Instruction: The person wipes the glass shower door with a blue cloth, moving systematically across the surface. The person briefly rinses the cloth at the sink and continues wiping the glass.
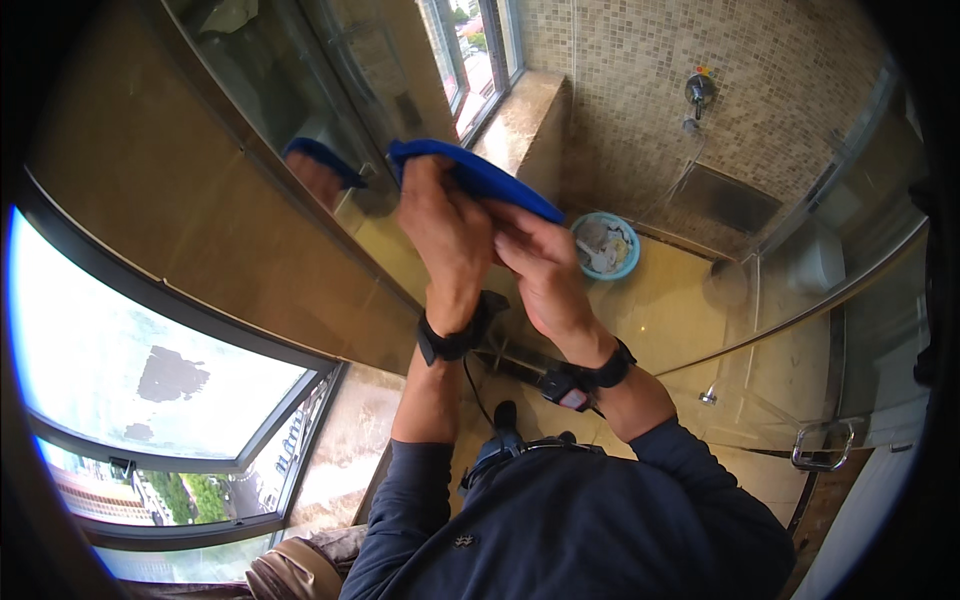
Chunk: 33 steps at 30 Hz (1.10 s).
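A flat blue item (491, 176), probably a cloth, is held up in front of me, its long edge slanting down to the right. My left hand (442, 214) grips it near its left end, fingers curled against its near side. Lower and to the right, my right hand (536, 259) has its fingers against the right part of the same item. Some fingertips are hidden behind the blue material and the other hand. To the left, a glass panel (360, 90) carries a reflection of a hand and the blue item. Both wrists wear black straps.
A light-blue basin (606, 246) holding crumpled cloth-like items stands on the yellowish shower floor (667, 300). A shower mixer (699, 90) is on the mosaic wall. Curved glass with a metal handle (823, 444) is at right; an open window (172, 375) is at lower left.
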Each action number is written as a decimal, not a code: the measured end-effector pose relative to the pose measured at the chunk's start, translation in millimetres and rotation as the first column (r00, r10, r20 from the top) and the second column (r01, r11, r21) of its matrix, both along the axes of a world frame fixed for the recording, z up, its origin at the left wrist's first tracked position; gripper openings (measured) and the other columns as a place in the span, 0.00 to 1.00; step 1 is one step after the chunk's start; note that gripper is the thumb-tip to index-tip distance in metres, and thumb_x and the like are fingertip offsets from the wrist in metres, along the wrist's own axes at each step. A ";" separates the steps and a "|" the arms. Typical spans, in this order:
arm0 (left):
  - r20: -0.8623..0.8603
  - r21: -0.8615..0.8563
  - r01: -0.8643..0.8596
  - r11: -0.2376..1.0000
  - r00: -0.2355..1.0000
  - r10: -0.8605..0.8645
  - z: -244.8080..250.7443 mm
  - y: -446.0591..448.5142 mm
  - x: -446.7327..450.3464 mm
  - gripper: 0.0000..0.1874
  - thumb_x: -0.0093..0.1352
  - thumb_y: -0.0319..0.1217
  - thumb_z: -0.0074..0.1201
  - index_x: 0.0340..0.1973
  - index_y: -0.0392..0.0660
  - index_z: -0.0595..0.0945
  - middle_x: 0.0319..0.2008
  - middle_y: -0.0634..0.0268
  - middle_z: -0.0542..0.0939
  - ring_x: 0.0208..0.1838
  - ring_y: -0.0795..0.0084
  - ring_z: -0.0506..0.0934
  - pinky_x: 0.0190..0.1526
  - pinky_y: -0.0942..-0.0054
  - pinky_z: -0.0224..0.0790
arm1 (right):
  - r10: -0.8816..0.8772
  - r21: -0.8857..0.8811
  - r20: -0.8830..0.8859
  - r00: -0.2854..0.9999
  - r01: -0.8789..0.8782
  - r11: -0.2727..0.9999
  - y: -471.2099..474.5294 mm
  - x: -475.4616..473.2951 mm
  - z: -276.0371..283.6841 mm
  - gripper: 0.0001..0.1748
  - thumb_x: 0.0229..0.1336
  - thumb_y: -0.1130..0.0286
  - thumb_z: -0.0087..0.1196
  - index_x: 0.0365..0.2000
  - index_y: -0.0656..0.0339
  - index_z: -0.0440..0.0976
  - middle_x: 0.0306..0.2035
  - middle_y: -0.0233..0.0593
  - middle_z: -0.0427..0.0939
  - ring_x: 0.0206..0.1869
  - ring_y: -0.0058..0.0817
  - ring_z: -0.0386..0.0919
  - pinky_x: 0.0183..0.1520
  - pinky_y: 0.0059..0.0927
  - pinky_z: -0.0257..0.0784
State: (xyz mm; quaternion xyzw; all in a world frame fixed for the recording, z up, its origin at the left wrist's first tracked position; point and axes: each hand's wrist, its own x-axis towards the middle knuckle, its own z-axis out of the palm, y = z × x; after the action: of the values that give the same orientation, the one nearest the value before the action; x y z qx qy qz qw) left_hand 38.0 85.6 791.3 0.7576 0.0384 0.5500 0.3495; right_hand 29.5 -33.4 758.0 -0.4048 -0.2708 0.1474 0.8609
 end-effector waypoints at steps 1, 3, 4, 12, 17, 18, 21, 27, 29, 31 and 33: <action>0.030 0.066 0.001 0.998 1.000 -0.003 2.5 -14.0 -2.0 0.13 0.61 0.13 0.46 0.38 0.38 0.77 0.33 0.47 0.78 0.35 0.42 0.77 0.37 0.52 0.69 | -0.014 0.031 -0.007 1.000 0.014 0.999 -11.7 -3.7 -1.7 0.22 0.73 0.79 0.48 0.64 0.74 0.71 0.61 0.44 0.78 0.63 0.26 0.75 0.67 0.29 0.70; 0.078 0.185 0.040 0.982 0.995 -0.055 -0.3 -36.4 -3.4 0.16 0.55 0.14 0.48 0.37 0.41 0.79 0.33 0.50 0.78 0.35 0.43 0.77 0.36 0.50 0.69 | -0.062 0.059 -0.040 0.997 0.065 0.996 -37.2 -10.7 -14.0 0.24 0.71 0.81 0.50 0.65 0.74 0.70 0.62 0.45 0.77 0.64 0.27 0.75 0.68 0.31 0.69; 0.069 0.213 0.057 0.975 0.995 -0.074 -2.5 -49.7 -6.3 0.16 0.54 0.14 0.49 0.37 0.41 0.79 0.32 0.51 0.77 0.35 0.44 0.77 0.35 0.51 0.69 | -0.089 0.063 -0.057 0.994 0.093 0.994 -50.3 -15.7 -21.5 0.25 0.69 0.80 0.51 0.65 0.74 0.70 0.62 0.45 0.78 0.64 0.27 0.75 0.69 0.31 0.69; -0.018 0.357 0.320 0.877 0.942 -0.336 -22.2 -164.5 -33.4 0.16 0.49 0.24 0.59 0.35 0.44 0.79 0.29 0.59 0.72 0.33 0.56 0.75 0.33 0.60 0.69 | -0.349 0.162 -0.173 0.921 0.377 0.912 -158.9 -44.3 -83.1 0.23 0.62 0.73 0.51 0.55 0.74 0.77 0.52 0.43 0.83 0.53 0.29 0.81 0.62 0.32 0.74; -0.174 0.403 0.550 0.731 0.830 -0.529 -30.5 -216.5 -45.3 0.16 0.55 0.29 0.60 0.40 0.42 0.79 0.32 0.60 0.75 0.34 0.59 0.77 0.34 0.65 0.72 | -0.646 0.085 -0.246 0.723 0.680 0.728 -202.3 -64.6 -74.0 0.07 0.63 0.73 0.49 0.31 0.64 0.76 0.35 0.29 0.79 0.38 0.17 0.76 0.45 0.24 0.73; -0.202 0.393 0.589 0.706 0.805 -0.558 -29.4 -226.7 -47.5 0.14 0.57 0.30 0.60 0.39 0.41 0.80 0.32 0.59 0.77 0.34 0.59 0.78 0.33 0.64 0.72 | -0.685 0.100 -0.220 0.695 0.714 0.693 -211.3 -65.8 -77.0 0.08 0.63 0.73 0.48 0.32 0.64 0.76 0.35 0.29 0.79 0.38 0.17 0.76 0.46 0.24 0.73; -0.216 0.344 0.660 0.668 0.748 -0.628 -26.7 -241.4 -47.0 0.16 0.56 0.26 0.60 0.41 0.42 0.83 0.28 0.60 0.77 0.30 0.57 0.79 0.31 0.61 0.73 | -0.831 0.087 -0.370 0.416 0.906 0.415 -206.8 -66.5 -54.8 0.09 0.74 0.73 0.49 0.39 0.64 0.79 0.36 0.28 0.79 0.38 0.18 0.75 0.47 0.24 0.72; -0.064 0.329 0.583 0.743 0.798 -0.599 15.7 -185.5 -27.2 0.07 0.69 0.33 0.61 0.32 0.45 0.81 0.22 0.58 0.78 0.23 0.55 0.78 0.25 0.59 0.72 | -0.912 -0.044 0.148 0.382 0.924 0.380 -179.0 -49.1 -6.2 0.10 0.75 0.72 0.53 0.37 0.64 0.80 0.32 0.29 0.83 0.35 0.14 0.80 0.38 0.19 0.76; -0.075 0.145 0.607 0.781 0.794 -0.604 21.6 -142.6 -22.0 0.08 0.70 0.34 0.65 0.33 0.44 0.83 0.23 0.56 0.82 0.24 0.57 0.82 0.27 0.62 0.74 | -0.824 -0.071 0.150 0.546 0.838 0.542 -141.9 -40.7 15.1 0.11 0.76 0.70 0.54 0.37 0.65 0.81 0.29 0.30 0.84 0.30 0.17 0.82 0.35 0.22 0.78; -0.087 0.060 0.545 0.836 0.838 -0.539 13.7 -99.1 -18.7 0.10 0.70 0.33 0.68 0.34 0.40 0.84 0.24 0.57 0.86 0.25 0.67 0.85 0.29 0.69 0.76 | -0.790 -0.154 0.186 0.584 0.811 0.564 -104.8 -34.2 16.1 0.12 0.73 0.70 0.57 0.34 0.67 0.82 0.28 0.35 0.86 0.28 0.19 0.83 0.32 0.25 0.80; -0.119 -0.209 0.564 0.799 0.796 -0.593 -5.3 -52.6 -18.9 0.10 0.71 0.30 0.68 0.33 0.37 0.84 0.23 0.60 0.86 0.26 0.77 0.83 0.30 0.75 0.75 | -0.802 -0.104 0.276 0.529 0.846 0.523 -56.5 -20.4 -3.2 0.15 0.70 0.72 0.60 0.28 0.71 0.81 0.25 0.39 0.86 0.26 0.19 0.83 0.27 0.25 0.77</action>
State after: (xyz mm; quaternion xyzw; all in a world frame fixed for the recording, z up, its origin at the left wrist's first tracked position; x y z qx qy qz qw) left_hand 19.0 33.0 786.0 0.7478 -0.1198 0.3410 0.5569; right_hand 9.1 -90.0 754.8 -0.5916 -0.1095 -0.2900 0.7443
